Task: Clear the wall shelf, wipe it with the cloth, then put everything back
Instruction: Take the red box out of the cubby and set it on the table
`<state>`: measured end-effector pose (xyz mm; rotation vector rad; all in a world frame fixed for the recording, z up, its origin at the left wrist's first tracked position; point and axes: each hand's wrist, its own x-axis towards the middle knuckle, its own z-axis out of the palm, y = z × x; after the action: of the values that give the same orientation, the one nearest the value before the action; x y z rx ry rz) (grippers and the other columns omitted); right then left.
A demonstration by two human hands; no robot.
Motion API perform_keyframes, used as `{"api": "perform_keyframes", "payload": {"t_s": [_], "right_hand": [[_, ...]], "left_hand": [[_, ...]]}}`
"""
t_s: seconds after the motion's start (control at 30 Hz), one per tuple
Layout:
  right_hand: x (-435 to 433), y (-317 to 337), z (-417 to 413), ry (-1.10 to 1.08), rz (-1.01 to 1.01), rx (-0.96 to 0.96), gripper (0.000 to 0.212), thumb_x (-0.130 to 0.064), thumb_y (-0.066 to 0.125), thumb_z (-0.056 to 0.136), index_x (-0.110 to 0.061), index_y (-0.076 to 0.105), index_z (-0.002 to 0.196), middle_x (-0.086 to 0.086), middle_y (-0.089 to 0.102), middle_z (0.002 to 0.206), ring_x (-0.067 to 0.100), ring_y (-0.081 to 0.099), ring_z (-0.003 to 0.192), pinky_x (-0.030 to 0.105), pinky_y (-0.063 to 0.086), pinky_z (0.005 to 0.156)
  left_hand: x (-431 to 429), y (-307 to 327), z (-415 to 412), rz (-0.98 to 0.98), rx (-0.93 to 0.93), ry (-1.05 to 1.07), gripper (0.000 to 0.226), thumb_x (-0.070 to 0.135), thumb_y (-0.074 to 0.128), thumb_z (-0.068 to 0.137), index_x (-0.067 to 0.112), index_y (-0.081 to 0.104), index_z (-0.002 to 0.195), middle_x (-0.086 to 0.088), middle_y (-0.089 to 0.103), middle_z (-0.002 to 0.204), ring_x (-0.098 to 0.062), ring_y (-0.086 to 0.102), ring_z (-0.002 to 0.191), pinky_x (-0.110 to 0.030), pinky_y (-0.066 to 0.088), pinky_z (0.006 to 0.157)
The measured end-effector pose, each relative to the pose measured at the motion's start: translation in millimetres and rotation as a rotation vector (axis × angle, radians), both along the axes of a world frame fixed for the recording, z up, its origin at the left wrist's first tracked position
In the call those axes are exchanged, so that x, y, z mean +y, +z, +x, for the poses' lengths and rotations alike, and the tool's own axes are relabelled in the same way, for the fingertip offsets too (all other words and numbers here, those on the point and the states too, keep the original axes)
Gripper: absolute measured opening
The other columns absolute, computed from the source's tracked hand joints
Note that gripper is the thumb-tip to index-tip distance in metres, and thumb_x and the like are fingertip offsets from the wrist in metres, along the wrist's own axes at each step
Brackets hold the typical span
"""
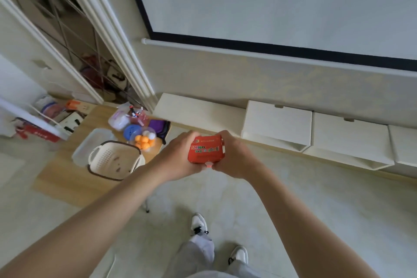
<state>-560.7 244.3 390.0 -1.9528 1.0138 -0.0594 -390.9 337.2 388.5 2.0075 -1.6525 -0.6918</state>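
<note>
Two bare forearms reach forward from the bottom of the view, above grey trousers and white shoes (198, 223) on a pale floor. At left, a small wooden surface (56, 178) carries a white slotted basket (114, 160), a clear tub of orange and white balls (144, 139) and other small items. At centre, the left hand (178, 156) and right hand (235, 157) hold a red box (206, 150) between them, in the air over the floor, just right of the surface. Each grip is curled around one side of the box, with the wrists angled inward. To the right, a low white shelf (198, 110) runs along the wall, with white cubbies (278, 119) further along. No cloth is visible. Whether the box is leaving the shelf or returning to it cannot be told. Either way, the step probably goes best with the box kept level and set down fully before either hand lets go.
</note>
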Motion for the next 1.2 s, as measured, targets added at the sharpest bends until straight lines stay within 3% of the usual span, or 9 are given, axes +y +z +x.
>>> {"api": "perform_keyframes", "payload": {"t_s": [0.43,0.57,0.67,0.83,0.93,1.03,1.2], "right_hand": [[51.2,-1.9,81.9,0.153,0.001,0.039,0.058,-0.016,0.076,0.08,-0.022,0.045,0.129,-0.001,0.059,0.102,0.017,0.058,0.088,0.023,0.046,0.059],[67.1,-16.6,142.9,0.166,0.012,0.068,0.055,-0.015,0.074,0.082,-0.021,0.044,0.128,-0.001,0.058,0.1,0.019,0.059,0.09,0.029,0.051,0.069],[85.7,-36.2,206.1,0.152,0.031,0.076,0.051,-0.015,0.071,0.083,-0.02,0.045,0.127,-0.002,0.057,0.097,0.021,0.06,0.089,0.031,0.05,0.07],[123.7,-77.9,326.8,0.14,0.113,0.087,0.055,-0.013,0.069,0.082,-0.022,0.045,0.131,-0.002,0.06,0.102,0.022,0.061,0.094,0.032,0.051,0.072],[147.2,-104.0,394.8,0.151,0.167,0.093,0.061,-0.015,0.069,0.084,-0.025,0.041,0.136,-0.002,0.063,0.109,0.022,0.063,0.102,0.04,0.057,0.085],[172.6,-132.9,445.8,0.219,0.208,0.154,0.063,-0.015,0.064,0.086,-0.023,0.036,0.142,0.006,0.061,0.122,0.026,0.059,0.112,0.045,0.053,0.093],[203.9,-182.7,484.1,0.322,0.325,0.275,0.064,-0.014,0.06,0.087,-0.023,0.035,0.145,0.005,0.054,0.136,0.025,0.055,0.119,0.038,0.049,0.091]], "left_hand": [[70.7,-5.9,66.6,0.05,0.03,0.103,0.063,0.045,0.085,0.07,0.031,0.049,0.12,0.012,0.06,0.104,-0.005,0.061,0.091,-0.033,0.057,0.076],[88.9,-19.9,121.4,0.071,0.058,0.128,0.059,0.043,0.086,0.071,0.032,0.049,0.115,0.012,0.059,0.1,-0.004,0.06,0.087,-0.026,0.055,0.071],[106.3,-42.6,182.3,0.073,0.073,0.156,0.057,0.045,0.085,0.068,0.031,0.049,0.111,0.01,0.06,0.099,-0.005,0.06,0.086,-0.036,0.056,0.074],[146.4,-82.5,299.3,0.155,0.099,0.25,0.063,0.043,0.086,0.066,0.03,0.051,0.117,0.007,0.057,0.106,-0.009,0.058,0.094,-0.033,0.053,0.081],[174.9,-106.9,362.4,0.198,0.125,0.328,0.066,0.035,0.086,0.068,0.027,0.051,0.122,0.007,0.057,0.11,-0.01,0.058,0.097,-0.027,0.049,0.08],[204.7,-137.4,415.0,0.251,0.141,0.405,0.059,0.026,0.086,0.066,0.028,0.052,0.115,0.004,0.058,0.107,-0.013,0.06,0.095,-0.027,0.048,0.077],[254.4,-203.0,466.6,0.326,0.192,0.528,0.056,0.013,0.083,0.063,0.028,0.052,0.107,0.001,0.059,0.1,-0.017,0.059,0.09,-0.029,0.045,0.07]]}}
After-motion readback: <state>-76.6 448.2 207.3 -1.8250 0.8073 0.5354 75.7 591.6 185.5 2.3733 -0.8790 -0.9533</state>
